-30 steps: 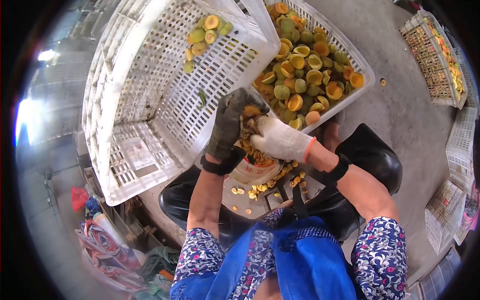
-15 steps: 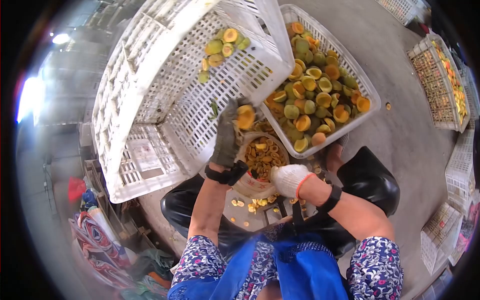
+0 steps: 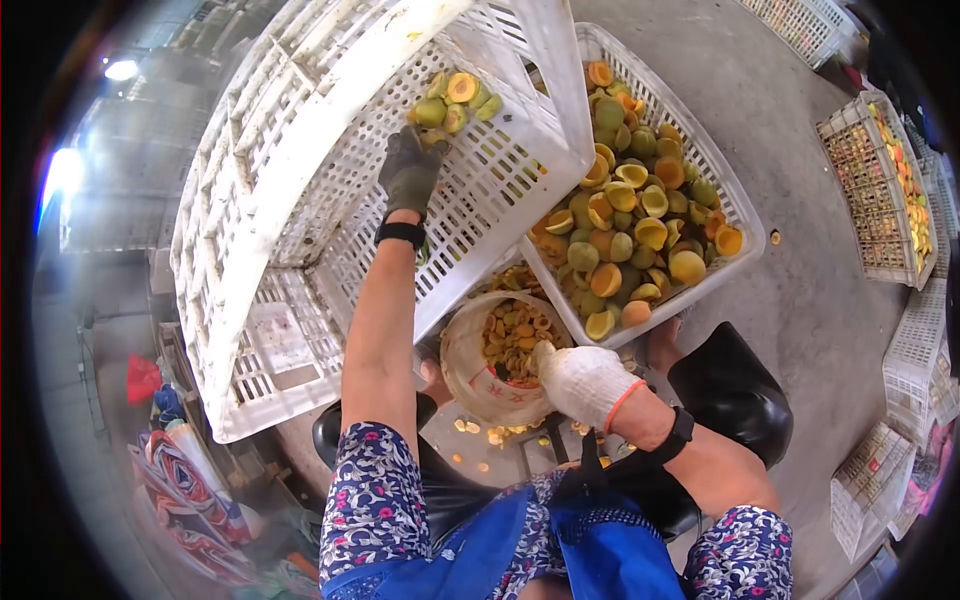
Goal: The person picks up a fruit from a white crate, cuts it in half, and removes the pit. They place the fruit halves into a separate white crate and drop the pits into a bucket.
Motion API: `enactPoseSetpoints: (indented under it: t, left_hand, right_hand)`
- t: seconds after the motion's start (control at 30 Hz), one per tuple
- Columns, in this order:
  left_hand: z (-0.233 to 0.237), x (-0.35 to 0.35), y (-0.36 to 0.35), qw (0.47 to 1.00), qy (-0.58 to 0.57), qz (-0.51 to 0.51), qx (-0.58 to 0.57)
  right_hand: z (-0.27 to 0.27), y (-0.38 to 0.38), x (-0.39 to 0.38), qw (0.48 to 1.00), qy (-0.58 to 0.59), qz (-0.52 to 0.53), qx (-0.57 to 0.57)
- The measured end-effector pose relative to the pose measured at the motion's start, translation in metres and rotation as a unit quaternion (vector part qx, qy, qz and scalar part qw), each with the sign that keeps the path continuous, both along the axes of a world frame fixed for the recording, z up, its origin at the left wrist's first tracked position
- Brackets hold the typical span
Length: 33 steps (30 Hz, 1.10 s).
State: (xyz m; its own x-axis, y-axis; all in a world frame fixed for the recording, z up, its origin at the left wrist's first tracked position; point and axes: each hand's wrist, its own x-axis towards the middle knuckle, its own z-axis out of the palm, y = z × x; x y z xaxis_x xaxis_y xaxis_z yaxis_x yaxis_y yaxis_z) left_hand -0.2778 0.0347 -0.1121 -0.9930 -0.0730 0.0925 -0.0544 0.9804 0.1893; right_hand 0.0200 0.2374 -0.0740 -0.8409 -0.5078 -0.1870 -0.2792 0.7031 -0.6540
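Observation:
My left hand (image 3: 411, 172), in a dark glove, reaches into a tilted white crate (image 3: 480, 205). Its fingers are apart at the near edge of a small cluster of peach-like fruit halves (image 3: 461, 88), green-skinned with orange flesh. Over the right rim of a round white bucket (image 3: 462, 365) is my right hand (image 3: 585, 380), in a white knitted glove. Its fingers are curled closed, and what they hold is hidden. Inside the bucket lie pits and orange scraps (image 3: 513, 340). A second white crate (image 3: 742, 190), right of the bucket, holds many hollowed fruit halves (image 3: 650, 202).
At the far right stands a crate of fruit (image 3: 880, 190), with more white crates (image 3: 870, 475) below it. Fruit scraps (image 3: 470, 427) litter the floor by the bucket. Bundled sacks (image 3: 190, 500) lie at lower left. My knees (image 3: 735, 390) flank the bucket.
My left hand has moved up into the tilted crate, and the orange fruit half has left it. Another orange piece now lies in the right crate. My right hand stays by the bucket.

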Motion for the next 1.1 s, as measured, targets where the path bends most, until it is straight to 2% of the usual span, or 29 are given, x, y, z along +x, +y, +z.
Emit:
enactPoseSetpoints:
  t: [0.13, 0.2, 0.23, 0.27, 0.3, 0.33, 0.37, 0.4, 0.43, 0.47, 0.5, 0.6, 0.67, 0.7, 0.73, 0.8, 0.87, 0.93, 1.0, 1.03, 1.1]
  left_hand:
    - [-0.004, 0.015, -0.01, 0.999, -0.01, -0.052, 0.001]
    - [-0.011, 0.019, -0.017, 0.992, 0.035, -0.111, 0.047]
    - [-0.012, 0.021, -0.021, 0.992, 0.04, -0.109, 0.049]
    - [-0.009, 0.028, -0.021, 0.99, -0.005, -0.09, 0.112]
    - [-0.001, 0.039, -0.019, 0.981, -0.048, -0.069, 0.175]
    - [0.006, 0.054, -0.019, 0.981, -0.04, -0.065, 0.18]
    - [0.02, 0.079, -0.016, 0.911, -0.072, -0.085, 0.397]
    - [0.033, 0.104, -0.014, 0.793, -0.1, -0.1, 0.593]
    - [0.045, 0.128, -0.012, 0.79, -0.095, -0.094, 0.598]
    - [0.057, 0.15, -0.01, 0.74, -0.109, -0.107, 0.655]
    - [0.067, 0.169, -0.009, 0.685, -0.121, -0.121, 0.708]
    - [0.084, 0.213, -0.006, 0.684, -0.096, -0.145, 0.709]
    - [0.085, 0.226, -0.012, 0.696, -0.084, -0.172, 0.692]
    - [0.082, 0.231, -0.015, 0.727, -0.072, -0.173, 0.661]
    - [0.081, 0.235, -0.017, 0.756, -0.06, -0.174, 0.628]
    - [0.092, 0.24, -0.02, 0.748, -0.035, -0.178, 0.638]
    - [0.103, 0.245, -0.029, 0.851, 0.031, -0.282, 0.441]
    - [0.103, 0.249, -0.038, 0.857, 0.043, -0.278, 0.431]
    - [0.102, 0.25, -0.045, 0.822, -0.011, -0.25, 0.511]
    - [0.098, 0.247, -0.048, 0.853, 0.012, -0.26, 0.453]
    - [0.088, 0.24, -0.056, 0.853, 0.046, -0.275, 0.441]
  right_hand:
    - [-0.01, -0.003, -0.002, 0.999, 0.034, -0.013, -0.019]
    - [-0.01, -0.007, -0.009, 0.996, 0.018, -0.067, -0.058]
    - [-0.012, -0.008, -0.013, 0.99, 0.024, -0.093, -0.105]
    - [-0.008, -0.008, -0.019, 0.99, 0.03, -0.089, -0.102]
    - [-0.003, -0.007, -0.028, 0.979, 0.02, -0.13, -0.154]
    - [0.002, -0.005, -0.037, 0.964, 0.008, -0.168, -0.205]
    - [0.01, 0.002, -0.046, 0.965, 0.098, -0.13, -0.204]
    - [0.022, 0.007, -0.055, 0.96, 0.067, -0.159, -0.221]
    - [0.026, 0.009, -0.063, 0.942, -0.017, -0.201, -0.267]
    - [0.031, 0.009, -0.07, 0.914, -0.102, -0.241, -0.309]
    - [0.036, 0.007, -0.074, 0.901, -0.112, -0.251, -0.335]
    - [0.06, -0.003, -0.078, 0.887, -0.15, -0.249, -0.358]
    - [0.063, -0.011, -0.077, 0.893, -0.079, -0.215, -0.388]
    - [0.071, -0.015, -0.074, 0.866, -0.152, -0.212, -0.427]
    - [0.071, -0.018, -0.074, 0.871, -0.152, -0.205, -0.421]
    - [0.067, -0.025, -0.078, 0.854, -0.243, -0.164, -0.43]
    - [0.072, -0.035, -0.077, 0.849, -0.235, -0.155, -0.448]
    - [0.081, -0.042, -0.077, 0.893, -0.215, -0.137, -0.372]
    - [0.079, -0.054, -0.078, 0.89, -0.191, -0.12, -0.397]
    - [0.079, -0.058, -0.079, 0.89, -0.205, -0.136, -0.383]
    - [0.082, -0.066, -0.08, 0.891, -0.22, -0.152, -0.366]
